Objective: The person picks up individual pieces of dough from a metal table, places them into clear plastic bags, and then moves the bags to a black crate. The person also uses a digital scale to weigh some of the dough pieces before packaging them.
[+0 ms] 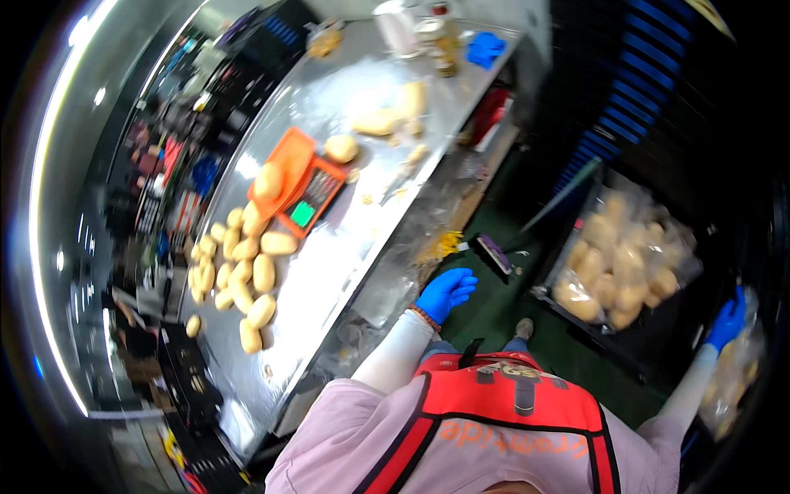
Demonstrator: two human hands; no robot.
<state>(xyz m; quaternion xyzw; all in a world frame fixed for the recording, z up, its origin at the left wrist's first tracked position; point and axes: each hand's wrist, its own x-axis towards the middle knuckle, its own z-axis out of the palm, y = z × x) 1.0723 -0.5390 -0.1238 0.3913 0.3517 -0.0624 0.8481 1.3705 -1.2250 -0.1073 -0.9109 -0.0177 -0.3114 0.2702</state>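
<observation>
My left hand [447, 294], in a blue glove, hangs in the air beside the table's near edge; its fingers are loosely stretched and hold nothing. Far to the right, my right hand [727, 319], also blue-gloved, is closed at the top of a clear plastic bag of potatoes [728, 383]. The fingers there are partly hidden. Between my hands stands a black crate [588, 328] with several clear bags of pale potatoes [613, 263] in it.
A steel table [317, 284] runs along my left, carrying loose pale potatoes [263, 272], an orange scale [317, 196] with a potato [268, 181] in its pan, a jar [444, 59] and a blue glove [485, 49]. A purple-headed brush [494, 253] lies on the green floor.
</observation>
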